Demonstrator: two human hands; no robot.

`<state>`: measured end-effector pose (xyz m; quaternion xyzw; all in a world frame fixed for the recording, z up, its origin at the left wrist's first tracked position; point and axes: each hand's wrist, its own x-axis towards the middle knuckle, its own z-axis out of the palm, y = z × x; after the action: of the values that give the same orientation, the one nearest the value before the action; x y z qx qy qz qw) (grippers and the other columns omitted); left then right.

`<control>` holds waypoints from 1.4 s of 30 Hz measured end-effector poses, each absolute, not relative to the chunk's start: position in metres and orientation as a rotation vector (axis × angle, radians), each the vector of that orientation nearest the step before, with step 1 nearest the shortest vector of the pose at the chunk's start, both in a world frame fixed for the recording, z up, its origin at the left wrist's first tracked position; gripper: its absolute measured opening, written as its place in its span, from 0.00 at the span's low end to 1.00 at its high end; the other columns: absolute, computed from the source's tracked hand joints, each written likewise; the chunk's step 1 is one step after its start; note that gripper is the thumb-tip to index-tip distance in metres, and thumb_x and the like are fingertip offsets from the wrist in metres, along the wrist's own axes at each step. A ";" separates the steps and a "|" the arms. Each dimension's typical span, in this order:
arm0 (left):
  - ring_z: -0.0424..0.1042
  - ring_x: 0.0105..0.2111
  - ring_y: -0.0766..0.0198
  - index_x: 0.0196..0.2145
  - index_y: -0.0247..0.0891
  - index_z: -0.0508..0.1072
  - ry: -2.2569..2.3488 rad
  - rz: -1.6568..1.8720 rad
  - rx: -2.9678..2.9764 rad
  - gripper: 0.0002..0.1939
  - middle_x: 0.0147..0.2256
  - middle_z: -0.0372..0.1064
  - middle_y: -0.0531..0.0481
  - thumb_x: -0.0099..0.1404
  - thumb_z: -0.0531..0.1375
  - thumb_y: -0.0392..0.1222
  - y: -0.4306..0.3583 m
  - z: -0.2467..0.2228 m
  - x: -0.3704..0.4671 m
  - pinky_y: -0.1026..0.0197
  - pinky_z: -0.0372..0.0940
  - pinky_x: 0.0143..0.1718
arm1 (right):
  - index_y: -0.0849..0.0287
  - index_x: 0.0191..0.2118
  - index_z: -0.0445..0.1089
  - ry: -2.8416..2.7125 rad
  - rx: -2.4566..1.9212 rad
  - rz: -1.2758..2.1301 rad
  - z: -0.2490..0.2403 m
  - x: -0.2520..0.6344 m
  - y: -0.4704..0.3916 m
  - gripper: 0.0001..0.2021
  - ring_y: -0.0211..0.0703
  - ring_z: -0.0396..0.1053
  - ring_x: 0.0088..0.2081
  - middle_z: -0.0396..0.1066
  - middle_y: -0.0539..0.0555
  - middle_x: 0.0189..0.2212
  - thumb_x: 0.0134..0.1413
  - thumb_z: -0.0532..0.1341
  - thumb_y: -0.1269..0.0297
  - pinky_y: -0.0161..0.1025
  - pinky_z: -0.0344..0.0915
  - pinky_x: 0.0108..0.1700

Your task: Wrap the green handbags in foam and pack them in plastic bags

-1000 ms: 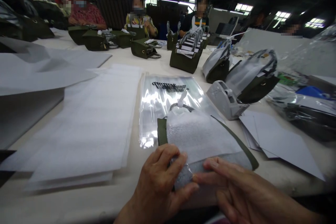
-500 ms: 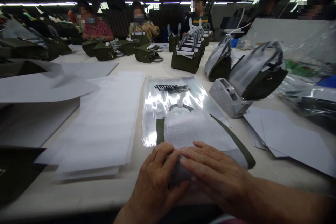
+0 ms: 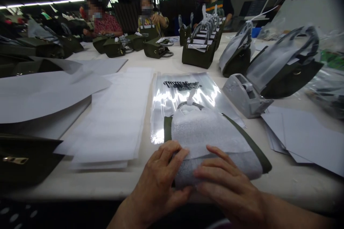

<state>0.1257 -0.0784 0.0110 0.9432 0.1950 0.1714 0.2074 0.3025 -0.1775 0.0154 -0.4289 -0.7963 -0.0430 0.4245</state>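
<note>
A dark green handbag [image 3: 264, 157], wrapped across its middle in white foam sheet [image 3: 209, 128], lies at the table's front edge. My left hand [image 3: 162, 177] grips the bag's near left corner, thumb below and fingers on top. My right hand [image 3: 225, 179] rests over the near side of the wrap with its fingers spread; they are slightly blurred. Beyond the hands the bag's wrapped handle [image 3: 190, 103] lies on a clear plastic bag [image 3: 172, 96] with black print.
Left of the bag lie white foam sheets [image 3: 115, 114] and another green bag [image 3: 29, 161]. To the right are a grey tape dispenser [image 3: 242, 96] and white papers [image 3: 303, 132]. Farther back stand several green bags [image 3: 197, 55]; people sit behind them.
My right hand's fingers have spread and shifted slightly away from my left hand, uncovering more of the foam. My left hand keeps its place on the bag's corner. The view has shifted a little.
</note>
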 end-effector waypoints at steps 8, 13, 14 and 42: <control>0.57 0.51 0.57 0.51 0.38 0.60 0.549 0.498 2.581 0.25 0.49 0.57 0.44 0.55 0.57 0.38 -0.077 0.015 0.127 0.53 0.59 0.52 | 0.60 0.29 0.71 -1.936 -1.182 -0.367 -0.028 0.278 -0.191 0.14 0.38 0.69 0.34 0.74 0.50 0.30 0.56 0.48 0.75 0.50 0.49 0.59; 0.60 0.49 0.57 0.48 0.36 0.62 0.594 0.676 2.584 0.22 0.46 0.59 0.42 0.57 0.59 0.44 -0.082 0.003 0.132 0.54 0.62 0.49 | 0.53 0.31 0.70 -1.998 -1.167 -0.311 -0.014 0.287 -0.201 0.13 0.34 0.68 0.27 0.73 0.44 0.23 0.60 0.49 0.68 0.46 0.44 0.62; 0.60 0.49 0.56 0.48 0.36 0.62 0.581 0.684 2.585 0.23 0.47 0.59 0.42 0.56 0.60 0.45 -0.082 0.001 0.132 0.53 0.62 0.49 | 0.53 0.33 0.70 -2.065 -1.165 -0.305 -0.002 0.293 -0.199 0.10 0.34 0.70 0.30 0.74 0.45 0.26 0.59 0.51 0.67 0.45 0.46 0.62; 0.60 0.53 0.51 0.47 0.33 0.62 0.397 0.995 2.724 0.27 0.44 0.63 0.39 0.54 0.61 0.50 -0.078 -0.022 0.124 0.52 0.67 0.47 | 0.60 0.43 0.69 -2.383 -1.396 0.124 0.037 0.314 -0.154 0.21 0.44 0.65 0.46 0.71 0.54 0.43 0.58 0.49 0.51 0.44 0.59 0.50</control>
<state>0.1244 -0.0781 -0.0222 0.9252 0.1347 0.3381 0.1071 0.3139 -0.1536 0.0371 -0.4959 -0.8467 0.0442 0.1876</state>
